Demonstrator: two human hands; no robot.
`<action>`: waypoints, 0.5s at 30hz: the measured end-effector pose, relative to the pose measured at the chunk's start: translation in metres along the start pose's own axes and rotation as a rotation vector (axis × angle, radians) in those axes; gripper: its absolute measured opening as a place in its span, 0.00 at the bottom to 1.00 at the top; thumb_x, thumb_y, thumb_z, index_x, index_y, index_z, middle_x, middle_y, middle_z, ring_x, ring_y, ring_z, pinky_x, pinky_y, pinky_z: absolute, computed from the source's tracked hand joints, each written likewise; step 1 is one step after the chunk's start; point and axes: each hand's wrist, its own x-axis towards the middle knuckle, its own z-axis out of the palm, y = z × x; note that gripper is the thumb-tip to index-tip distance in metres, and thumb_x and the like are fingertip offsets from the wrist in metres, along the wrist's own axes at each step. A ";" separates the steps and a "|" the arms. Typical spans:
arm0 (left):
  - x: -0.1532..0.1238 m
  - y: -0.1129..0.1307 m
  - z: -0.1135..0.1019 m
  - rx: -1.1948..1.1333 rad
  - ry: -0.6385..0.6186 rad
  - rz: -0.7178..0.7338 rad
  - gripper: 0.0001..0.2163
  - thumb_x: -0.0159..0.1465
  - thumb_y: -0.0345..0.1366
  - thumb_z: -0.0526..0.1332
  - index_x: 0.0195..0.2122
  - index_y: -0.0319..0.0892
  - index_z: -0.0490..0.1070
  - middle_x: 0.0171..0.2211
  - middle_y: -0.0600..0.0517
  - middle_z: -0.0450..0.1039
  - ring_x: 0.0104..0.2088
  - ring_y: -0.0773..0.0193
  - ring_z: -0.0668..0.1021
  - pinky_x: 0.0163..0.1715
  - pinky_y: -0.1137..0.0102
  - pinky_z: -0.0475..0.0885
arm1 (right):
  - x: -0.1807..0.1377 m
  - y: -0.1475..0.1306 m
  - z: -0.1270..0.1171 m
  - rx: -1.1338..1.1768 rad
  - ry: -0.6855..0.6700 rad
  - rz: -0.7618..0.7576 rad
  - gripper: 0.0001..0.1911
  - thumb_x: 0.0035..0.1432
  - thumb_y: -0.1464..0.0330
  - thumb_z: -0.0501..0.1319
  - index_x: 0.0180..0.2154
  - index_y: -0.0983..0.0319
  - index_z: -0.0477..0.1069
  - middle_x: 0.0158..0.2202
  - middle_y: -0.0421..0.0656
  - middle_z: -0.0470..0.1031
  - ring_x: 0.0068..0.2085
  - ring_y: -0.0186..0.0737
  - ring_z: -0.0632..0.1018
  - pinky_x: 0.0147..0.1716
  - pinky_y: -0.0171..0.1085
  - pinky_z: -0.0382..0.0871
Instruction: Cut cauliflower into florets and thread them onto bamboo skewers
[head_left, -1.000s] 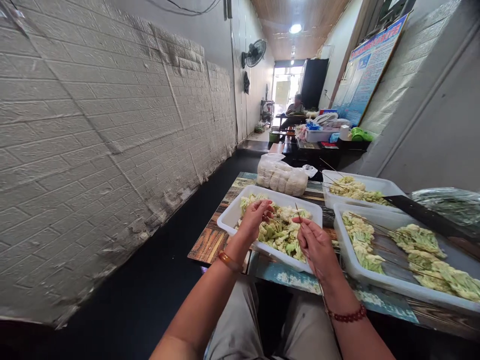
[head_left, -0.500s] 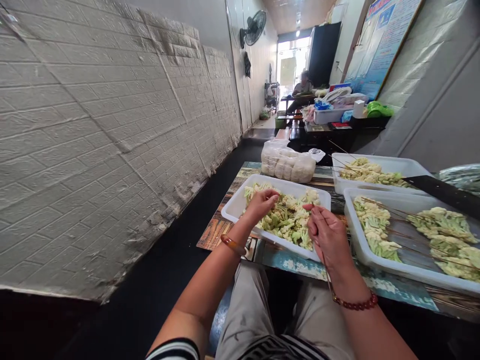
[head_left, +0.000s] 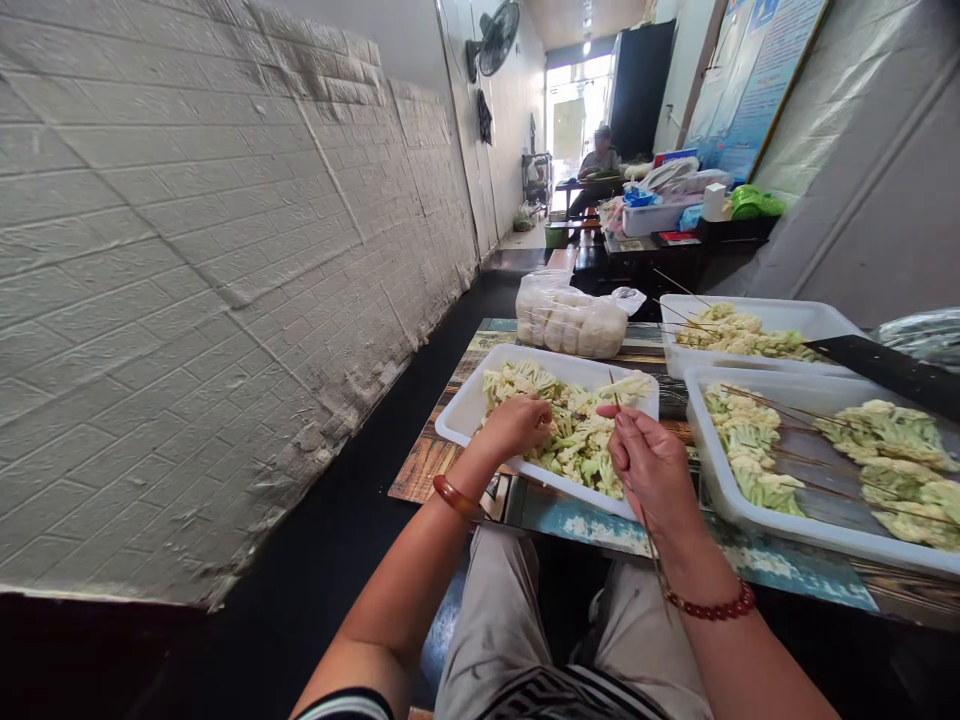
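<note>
A white tray (head_left: 465, 420) on the table in front of me holds a heap of cut cauliflower pieces (head_left: 581, 440). My left hand (head_left: 517, 425) is down in the heap with its fingers curled closed on the pieces. My right hand (head_left: 651, 470) pinches a thin bamboo skewer (head_left: 616, 392), which stands up from the fingers over the tray and runs back along my wrist. Each wrist carries a bracelet.
To the right, a second white tray (head_left: 720, 495) holds skewered cauliflower, and a third tray (head_left: 817, 320) stands behind it. A plastic bag of white rounds (head_left: 574, 325) lies at the table's far end. A brick wall runs along the left. A person sits at a far table (head_left: 596, 165).
My left hand has dropped lower into the cauliflower and closed on it. My right hand with the skewer has hardly moved. The camera has tipped further down.
</note>
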 end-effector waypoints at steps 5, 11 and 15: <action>0.000 0.004 0.000 0.070 0.009 0.024 0.07 0.53 0.28 0.57 0.26 0.42 0.74 0.31 0.47 0.72 0.34 0.59 0.73 0.35 0.69 0.63 | 0.000 0.001 0.000 -0.022 0.006 -0.003 0.16 0.57 0.56 0.62 0.39 0.62 0.72 0.16 0.31 0.55 0.17 0.26 0.53 0.14 0.29 0.42; -0.003 -0.003 0.001 -0.050 0.032 0.033 0.07 0.53 0.29 0.58 0.28 0.42 0.75 0.30 0.48 0.72 0.30 0.61 0.73 0.31 0.69 0.63 | -0.001 0.002 0.000 -0.023 0.006 -0.003 0.16 0.56 0.56 0.62 0.39 0.62 0.72 0.16 0.31 0.56 0.17 0.26 0.53 0.14 0.29 0.42; -0.001 -0.004 0.005 -0.072 -0.004 0.069 0.08 0.49 0.25 0.59 0.26 0.42 0.76 0.30 0.48 0.72 0.31 0.60 0.72 0.32 0.69 0.64 | -0.001 0.002 0.001 -0.020 0.009 0.002 0.17 0.56 0.55 0.62 0.40 0.62 0.72 0.16 0.31 0.56 0.16 0.26 0.53 0.14 0.28 0.42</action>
